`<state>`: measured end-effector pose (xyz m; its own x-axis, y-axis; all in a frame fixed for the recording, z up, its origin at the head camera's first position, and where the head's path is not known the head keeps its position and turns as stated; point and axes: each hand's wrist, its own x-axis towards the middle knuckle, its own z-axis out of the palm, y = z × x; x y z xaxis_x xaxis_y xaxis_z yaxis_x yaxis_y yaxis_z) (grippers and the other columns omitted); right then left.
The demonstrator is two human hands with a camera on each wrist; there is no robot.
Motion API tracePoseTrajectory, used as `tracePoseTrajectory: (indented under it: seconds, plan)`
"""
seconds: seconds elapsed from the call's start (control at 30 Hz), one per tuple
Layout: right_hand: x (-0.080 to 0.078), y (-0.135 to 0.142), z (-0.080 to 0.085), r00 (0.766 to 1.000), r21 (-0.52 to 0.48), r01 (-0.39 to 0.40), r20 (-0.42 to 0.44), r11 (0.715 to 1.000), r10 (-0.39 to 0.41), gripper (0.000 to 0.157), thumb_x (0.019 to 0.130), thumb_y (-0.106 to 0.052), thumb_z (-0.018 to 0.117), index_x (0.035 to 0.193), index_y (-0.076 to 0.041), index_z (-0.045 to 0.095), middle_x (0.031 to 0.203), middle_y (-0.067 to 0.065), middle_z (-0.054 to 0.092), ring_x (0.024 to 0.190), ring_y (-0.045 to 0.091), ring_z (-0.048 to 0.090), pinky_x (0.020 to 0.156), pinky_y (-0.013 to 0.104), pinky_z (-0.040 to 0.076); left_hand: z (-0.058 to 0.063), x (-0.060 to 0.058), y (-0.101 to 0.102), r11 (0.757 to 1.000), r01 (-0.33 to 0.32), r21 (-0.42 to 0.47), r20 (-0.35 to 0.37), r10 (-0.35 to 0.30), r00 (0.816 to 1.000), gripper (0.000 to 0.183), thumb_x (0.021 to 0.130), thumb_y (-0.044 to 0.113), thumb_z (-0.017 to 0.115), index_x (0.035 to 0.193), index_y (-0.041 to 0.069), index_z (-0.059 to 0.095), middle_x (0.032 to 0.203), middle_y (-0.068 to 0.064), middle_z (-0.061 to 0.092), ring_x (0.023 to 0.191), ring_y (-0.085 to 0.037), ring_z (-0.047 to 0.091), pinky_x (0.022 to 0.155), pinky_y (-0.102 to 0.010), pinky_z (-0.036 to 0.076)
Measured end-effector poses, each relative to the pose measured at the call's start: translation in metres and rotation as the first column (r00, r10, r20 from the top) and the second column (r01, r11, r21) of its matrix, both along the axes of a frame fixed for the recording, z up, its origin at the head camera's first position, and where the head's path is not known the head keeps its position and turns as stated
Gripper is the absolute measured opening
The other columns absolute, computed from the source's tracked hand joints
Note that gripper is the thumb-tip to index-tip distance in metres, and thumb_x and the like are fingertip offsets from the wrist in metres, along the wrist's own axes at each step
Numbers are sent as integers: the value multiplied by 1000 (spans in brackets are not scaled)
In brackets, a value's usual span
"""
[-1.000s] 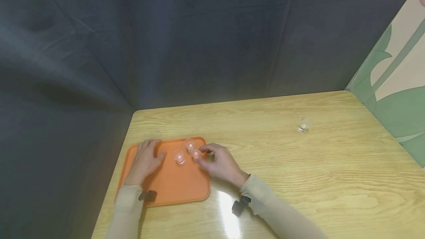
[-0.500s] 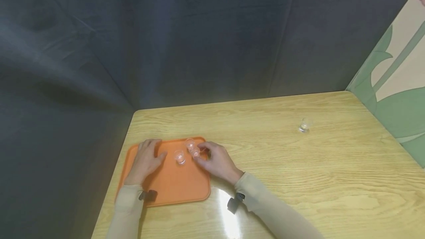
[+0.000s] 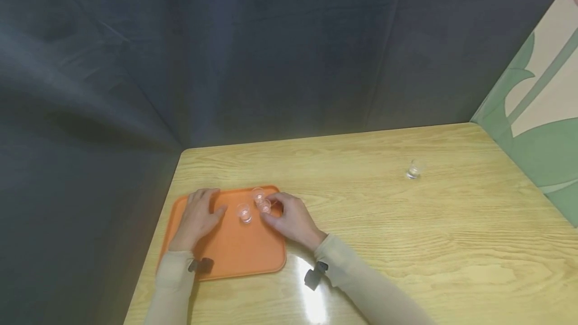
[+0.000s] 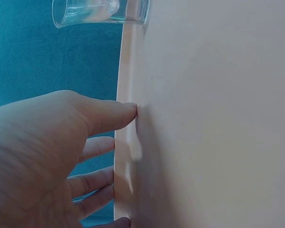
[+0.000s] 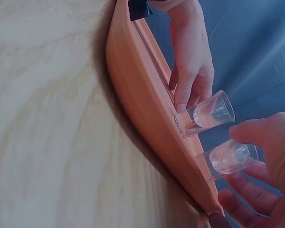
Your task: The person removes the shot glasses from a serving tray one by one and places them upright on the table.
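Note:
An orange tray [image 3: 239,252] lies on the left part of the table with three clear shot glasses on it. My right hand [image 3: 292,220] is at the tray's right side, thumb and fingers pinching one shot glass [image 5: 232,159], which stands upright. Right behind that one is a second shot glass [image 3: 258,193]. The third glass [image 3: 244,213] stands nearer the tray's middle, between my hands. My left hand [image 3: 196,220] rests on the tray's left part, fingers spread and holding nothing; its thumb tip touches the tray surface in the left wrist view.
Another clear glass [image 3: 413,170] stands alone on the wooden table [image 3: 384,224], toward the back right. Dark cloth [image 3: 280,54] hangs behind the table and along its left side. A patterned panel [image 3: 542,104] borders the right.
My right hand has shifted slightly left and away from me, and the pinched shot glass has moved a little the same way, closer to the one behind it. My left hand stays put.

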<state>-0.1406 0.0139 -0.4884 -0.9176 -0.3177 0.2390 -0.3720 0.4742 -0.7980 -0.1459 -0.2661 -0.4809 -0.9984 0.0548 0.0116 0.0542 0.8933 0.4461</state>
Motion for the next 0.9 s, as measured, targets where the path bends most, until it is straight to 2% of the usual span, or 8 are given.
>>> tracePoseTrajectory:
  seconds: [0.2, 0.43, 0.9]
  plan:
    - [1, -3, -2, 1000, -12, 6, -5, 1000, -6, 33, 90, -24, 81, 118, -8, 77, 109, 5, 78, 98, 19, 71, 89, 32, 59, 0, 0, -1, 1000, 1, -2, 3, -1, 1000, 58, 103, 28, 69, 151, -1, 53, 153, -31, 48, 145, -50, 38, 118, -66, 38]
    - [1, -2, -1, 999, -45, 19, 40, 999, -17, 34, 90, -25, 82, 119, -8, 77, 108, 3, 77, 96, 18, 70, 87, 30, 58, 2, 0, 0, 1000, -3, -2, 15, 3, 1000, 59, 103, 28, 68, 152, 0, 52, 154, -31, 47, 146, -50, 37, 118, -66, 38]
    - [2, -1, -2, 1000, -79, 14, 23, 997, -12, 32, 90, -24, 83, 117, -7, 78, 104, 3, 77, 91, 19, 70, 81, 27, 57, 1, 0, 0, 1000, -4, 0, 24, 4, 1000, 59, 104, 29, 67, 152, 0, 51, 155, -30, 46, 147, -50, 35, 119, -67, 37]
